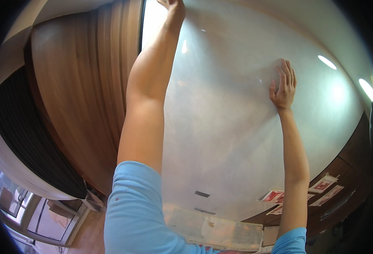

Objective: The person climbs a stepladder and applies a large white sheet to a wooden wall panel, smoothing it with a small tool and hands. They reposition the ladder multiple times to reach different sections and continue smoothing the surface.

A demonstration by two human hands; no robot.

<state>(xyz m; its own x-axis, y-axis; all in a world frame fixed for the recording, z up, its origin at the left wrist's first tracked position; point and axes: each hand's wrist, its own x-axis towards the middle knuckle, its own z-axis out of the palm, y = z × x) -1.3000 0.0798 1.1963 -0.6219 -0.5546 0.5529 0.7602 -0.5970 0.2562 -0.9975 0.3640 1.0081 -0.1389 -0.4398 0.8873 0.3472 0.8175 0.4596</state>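
Both my arms, in light blue sleeves, are stretched up along a large glossy pale grey panel [220, 127]. My right hand [284, 86] lies against its surface at the right, fingers straight and slightly apart, thumb held out to the side, with nothing in it. Up at the top edge of the view, my left hand [172, 3] is near the panel's left edge, beside a bright strip. Most of that hand is cut off, so its fingers and anything in them are hidden.
Brown wood panelling [74, 80] stands on the left, next to a dark pleated curtain [30, 135] and a glazed window or door [51, 218]. Lit lamps [367, 89] are at the upper right. Red-and-white printed pieces [323, 183] lie on a dark brown surface at the lower right.
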